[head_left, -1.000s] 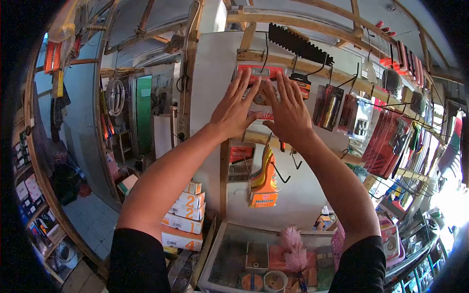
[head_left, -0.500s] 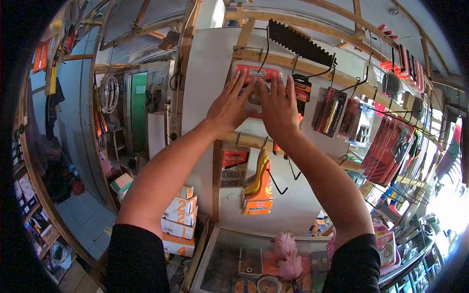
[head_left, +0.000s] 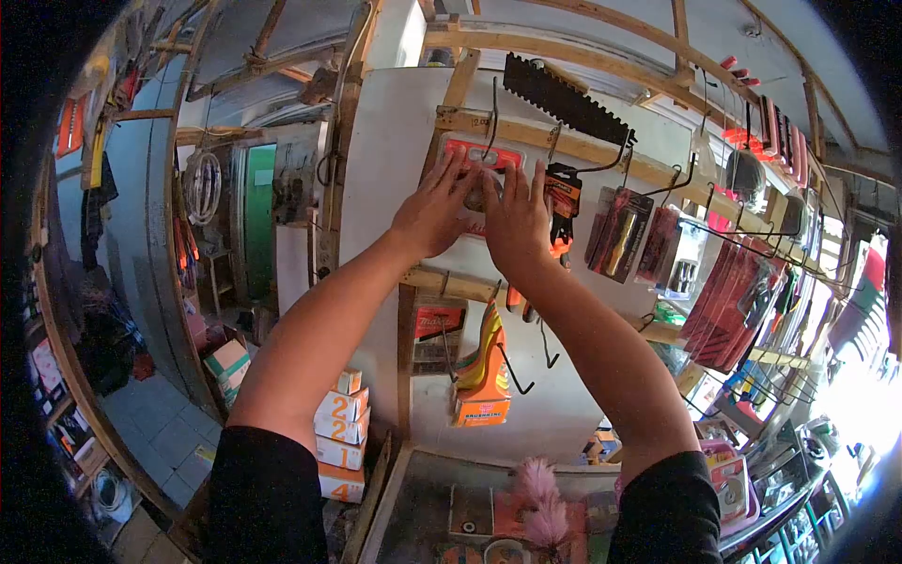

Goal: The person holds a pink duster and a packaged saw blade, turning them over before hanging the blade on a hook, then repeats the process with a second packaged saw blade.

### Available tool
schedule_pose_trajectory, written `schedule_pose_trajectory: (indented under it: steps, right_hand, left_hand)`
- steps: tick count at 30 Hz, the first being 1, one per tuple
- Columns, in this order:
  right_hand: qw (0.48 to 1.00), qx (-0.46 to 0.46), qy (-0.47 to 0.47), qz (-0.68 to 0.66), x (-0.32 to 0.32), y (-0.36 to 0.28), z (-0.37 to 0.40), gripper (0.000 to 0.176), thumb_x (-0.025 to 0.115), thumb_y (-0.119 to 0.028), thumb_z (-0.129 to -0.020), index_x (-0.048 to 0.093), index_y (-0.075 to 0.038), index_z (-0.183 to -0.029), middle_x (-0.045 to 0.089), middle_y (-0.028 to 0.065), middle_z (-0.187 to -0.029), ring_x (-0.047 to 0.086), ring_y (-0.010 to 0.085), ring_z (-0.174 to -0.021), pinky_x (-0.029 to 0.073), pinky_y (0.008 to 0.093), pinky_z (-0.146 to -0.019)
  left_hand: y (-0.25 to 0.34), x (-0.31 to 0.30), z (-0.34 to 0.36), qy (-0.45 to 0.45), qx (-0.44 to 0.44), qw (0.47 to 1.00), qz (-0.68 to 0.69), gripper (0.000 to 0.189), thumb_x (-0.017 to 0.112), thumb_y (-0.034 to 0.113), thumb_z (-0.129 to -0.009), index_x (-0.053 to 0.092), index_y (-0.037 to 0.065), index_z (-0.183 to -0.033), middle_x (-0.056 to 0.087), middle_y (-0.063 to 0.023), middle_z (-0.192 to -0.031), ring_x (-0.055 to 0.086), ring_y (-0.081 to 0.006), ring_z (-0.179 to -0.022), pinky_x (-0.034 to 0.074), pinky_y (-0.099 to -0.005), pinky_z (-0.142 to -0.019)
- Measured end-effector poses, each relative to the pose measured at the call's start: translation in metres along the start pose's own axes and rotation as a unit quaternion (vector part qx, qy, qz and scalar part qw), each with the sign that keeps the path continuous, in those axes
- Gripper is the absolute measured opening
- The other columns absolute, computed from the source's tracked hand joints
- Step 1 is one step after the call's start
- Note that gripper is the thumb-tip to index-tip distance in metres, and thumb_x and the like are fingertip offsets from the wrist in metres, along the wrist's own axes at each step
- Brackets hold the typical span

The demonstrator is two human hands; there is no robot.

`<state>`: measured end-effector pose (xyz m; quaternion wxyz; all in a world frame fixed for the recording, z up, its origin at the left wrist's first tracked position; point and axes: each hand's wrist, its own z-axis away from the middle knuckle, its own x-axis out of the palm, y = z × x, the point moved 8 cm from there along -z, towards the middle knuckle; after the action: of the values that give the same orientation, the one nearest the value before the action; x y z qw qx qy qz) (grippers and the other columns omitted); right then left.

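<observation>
Both my hands are raised to a red-and-clear blister pack [head_left: 512, 160] at a hook on the white wall panel. My left hand [head_left: 432, 214] grips its left side, fingers pointing up over the front. My right hand [head_left: 517, 226] holds the right side, with its outer fingers fairly straight. Between the hands a clear bulge of the pack shows; its contents I cannot make out. The black metal hook [head_left: 493, 117] comes down in front of the pack's top. Just right of my right hand hangs a black-and-orange carded tool [head_left: 562, 202].
A toothed black saw blade [head_left: 568, 99] hangs above. Below are orange-yellow packaged brushes [head_left: 484, 376] and a Makita pack [head_left: 439, 324]. More carded tools [head_left: 620, 230] hang at right. Stacked numbered boxes [head_left: 343, 423] stand lower left, near a glass-topped case [head_left: 427, 489] with a pink feathery duster [head_left: 545, 508].
The view has shifted slightly, so the wall and hooks appear further left and my hands a little lower. Both hands stay at the blister pack.
</observation>
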<state>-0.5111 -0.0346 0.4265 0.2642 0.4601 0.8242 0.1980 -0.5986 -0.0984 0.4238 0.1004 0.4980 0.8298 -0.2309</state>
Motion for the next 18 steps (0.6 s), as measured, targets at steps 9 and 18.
schedule_pose_trajectory:
  steps: [9,18]
  right_hand:
    - [1.000,0.008,0.000,-0.018,-0.009,0.000,0.002,0.071,0.061,-0.022,-0.093,0.034,-0.008,-0.157,0.044,0.0238,-0.153,0.045,0.0332,-0.142,0.005,0.0586,-0.126]
    - [0.992,-0.042,-0.008,-0.120,-0.027,0.007,0.028,0.077,0.068,-0.024,-0.089,0.032,-0.006,-0.156,0.045,0.0226,-0.152,0.050,0.0284,-0.140,0.008,0.0563,-0.126]
  left_hand:
    - [0.007,-0.013,0.004,-0.033,-0.003,0.999,-0.019,0.087,0.070,0.031,-0.093,0.022,0.011,-0.162,0.015,-0.0233,-0.168,0.017,-0.0385,-0.156,0.026,-0.0462,-0.125]
    - [0.029,-0.036,0.049,-0.069,0.018,0.997,-0.004,0.083,0.066,0.028,-0.095,0.022,0.007,-0.162,0.011,-0.0224,-0.169,0.013,-0.0351,-0.157,0.025,-0.0524,-0.124]
